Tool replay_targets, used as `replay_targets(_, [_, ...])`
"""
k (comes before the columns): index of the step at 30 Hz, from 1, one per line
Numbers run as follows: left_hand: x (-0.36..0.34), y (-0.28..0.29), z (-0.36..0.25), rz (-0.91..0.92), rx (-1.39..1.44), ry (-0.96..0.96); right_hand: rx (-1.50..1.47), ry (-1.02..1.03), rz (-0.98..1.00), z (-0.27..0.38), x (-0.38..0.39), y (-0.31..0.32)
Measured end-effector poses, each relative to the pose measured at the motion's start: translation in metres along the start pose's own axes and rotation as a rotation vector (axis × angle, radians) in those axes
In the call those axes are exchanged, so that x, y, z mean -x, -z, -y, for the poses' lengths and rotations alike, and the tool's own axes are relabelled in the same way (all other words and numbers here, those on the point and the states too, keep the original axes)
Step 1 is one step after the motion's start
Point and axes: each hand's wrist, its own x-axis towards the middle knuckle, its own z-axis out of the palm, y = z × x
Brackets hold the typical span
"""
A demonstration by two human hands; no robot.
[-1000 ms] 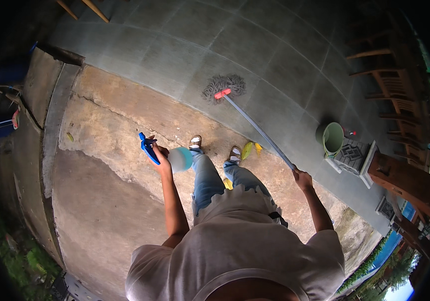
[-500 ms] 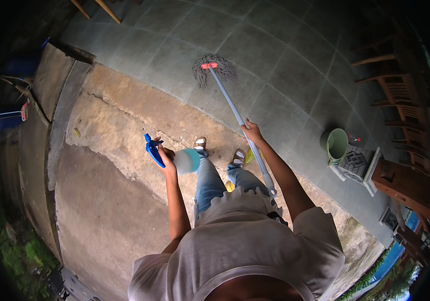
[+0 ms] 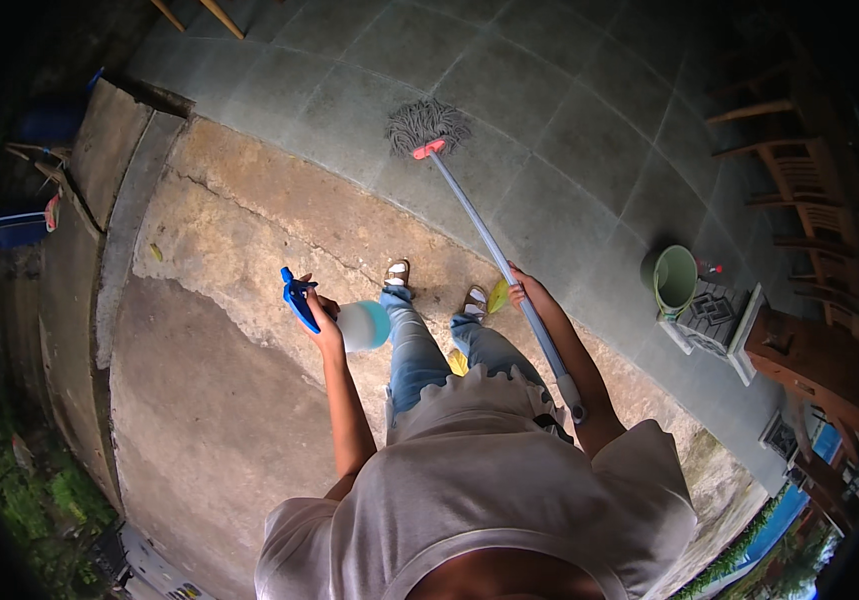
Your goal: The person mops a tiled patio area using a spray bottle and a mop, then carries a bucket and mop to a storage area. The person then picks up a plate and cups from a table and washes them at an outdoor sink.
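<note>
In my left hand (image 3: 323, 314) is a spray bottle (image 3: 363, 326) with a blue trigger head and a white and turquoise body; it lies tilted sideways, and my fingers are closed round its neck. My right hand (image 3: 528, 287) grips the grey-blue handle of a mop (image 3: 477, 222) partway along, with the handle's end beside my right forearm. The mop's grey string head (image 3: 429, 126), joined by a pink clamp, is out ahead on the grey tiles, its strands fanned away from me.
Grey floor tiles (image 3: 559, 110) meet rough tan concrete (image 3: 219, 240) where I stand. A green bucket (image 3: 673, 280) is at the right, next to a patterned block (image 3: 714, 322) and wooden furniture (image 3: 814, 365). Wooden chairs (image 3: 799, 175) line the far right. Yellow leaves lie near my feet.
The mop's pink clamp has come slightly nearer, and its strands now spread beyond it. My right hand and the handle's end have shifted right. The spray bottle has moved slightly left.
</note>
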Motion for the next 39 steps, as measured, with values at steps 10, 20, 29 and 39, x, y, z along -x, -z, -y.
replay_targets(10, [-0.024,-0.023,-0.012,0.012,0.122,-0.006,0.497,0.336,-0.246,-0.055,0.041,0.012])
replay_targets(20, [-0.039,-0.021,-0.010,0.078,0.108,-0.026,0.456,0.356,-0.257,-0.045,-0.005,-0.016])
replay_targets(29, [-0.029,-0.018,-0.026,0.116,0.128,0.032,0.235,0.168,-0.128,-0.011,-0.049,-0.031])
replay_targets(39, [-0.032,-0.016,-0.022,0.079,0.144,-0.020,0.482,0.340,-0.268,-0.072,0.024,0.010])
